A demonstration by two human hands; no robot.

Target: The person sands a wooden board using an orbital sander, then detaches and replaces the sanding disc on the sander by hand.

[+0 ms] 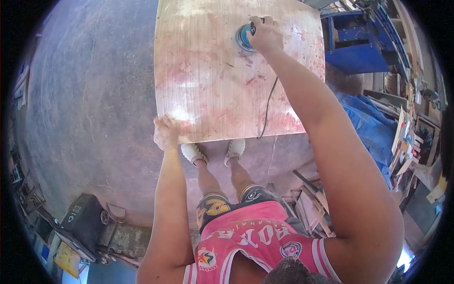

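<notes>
A wide wooden board [213, 94] with striped grain and reddish stains stretches out in front of me. Wrapped over the top of a teal electric sander [243, 39], my right hand [268, 37] holds the tool on the far part of the board. Part of the sander's body is hidden under that hand. Its dark cord [269, 102] runs across the board and over the near edge. At the near left corner, my left hand [165, 133] is closed around the board's edge, with some fingertips out of sight.
Right of the board stands a blue metal frame [357, 47], with a blue tarp [369, 123] and scrap wood [402, 146] nearby. More wood pieces [312, 203] lie beside my legs. A black wheeled case [82, 217] sits at lower left on the concrete floor [94, 104].
</notes>
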